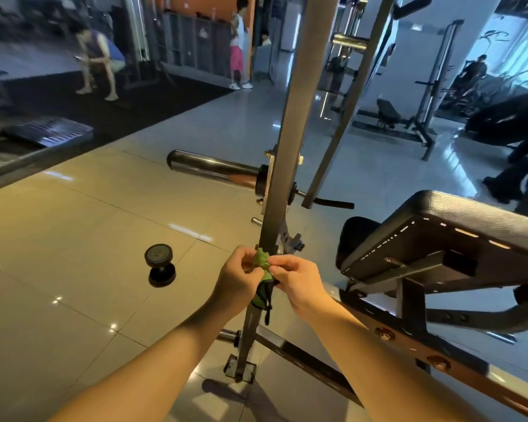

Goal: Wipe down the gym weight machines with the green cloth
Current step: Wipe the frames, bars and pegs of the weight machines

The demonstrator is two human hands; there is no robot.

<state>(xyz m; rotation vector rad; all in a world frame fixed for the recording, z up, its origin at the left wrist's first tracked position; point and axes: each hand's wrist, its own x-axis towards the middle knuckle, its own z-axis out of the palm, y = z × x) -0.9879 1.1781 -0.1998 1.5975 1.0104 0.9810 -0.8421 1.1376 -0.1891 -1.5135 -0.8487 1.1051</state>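
black padded bench (457, 226) on the right, and the rack's grey upright post (290, 117) runs up the middle with a bar end (211, 167) sticking out left. a dumbbell (160, 263) stands on the tiles nearby. left hand (238, 280) and right hand (299, 281) both pinch the green cloth (261, 262), bunched against the post low down.

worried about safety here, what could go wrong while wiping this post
The cloth, pinched by the left hand and right hand, could snag on the knob just above them. The dumbbell on the floor nearby is a trip hazard. Bending lower, the head might bump the jutting bar.
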